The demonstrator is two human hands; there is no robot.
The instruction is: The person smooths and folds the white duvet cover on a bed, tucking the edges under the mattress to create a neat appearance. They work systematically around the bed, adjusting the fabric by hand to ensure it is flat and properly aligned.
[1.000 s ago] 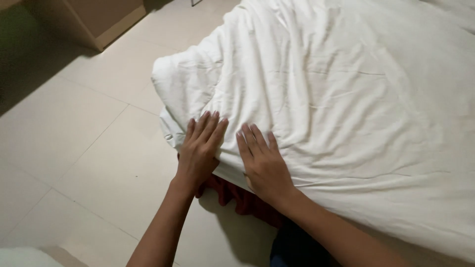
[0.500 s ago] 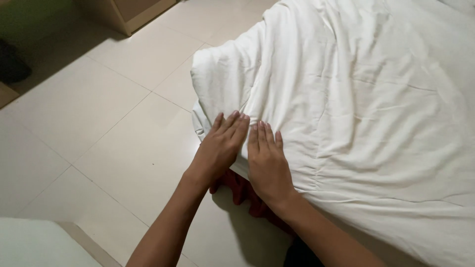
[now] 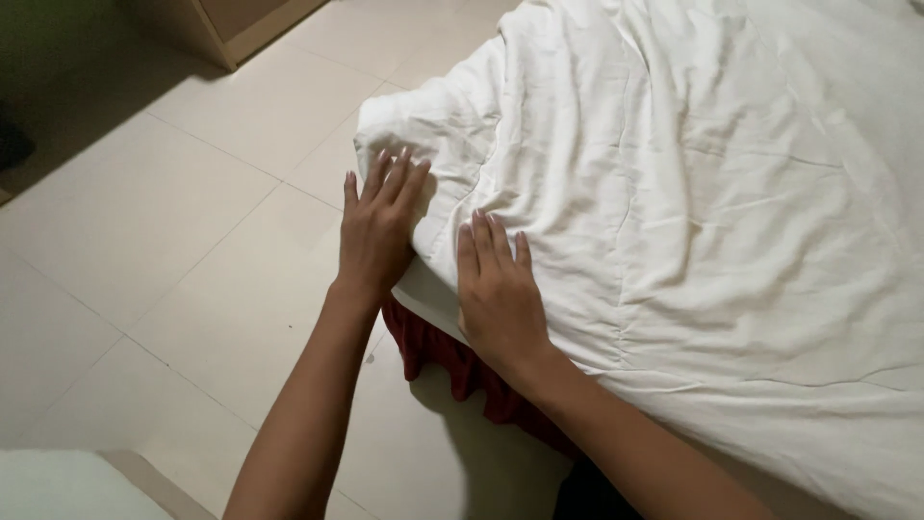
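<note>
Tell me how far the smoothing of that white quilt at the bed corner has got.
Done: the white padded quilt lies spread over the bed top, reaching its corner. In hand: the left hand lies flat against the quilt's hanging edge at the corner, and the right hand presses flat on top beside it. Left: creases run across the middle, the corner is bunched, and the dark red bed skirt shows underneath.

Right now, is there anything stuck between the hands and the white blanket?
No, nothing visible is in the way. The left hand lies flat against the corner edge of the white blanket, and the right hand rests palm down right on top of it. Below that edge hangs a red bed skirt, under the hands, not between.
</note>
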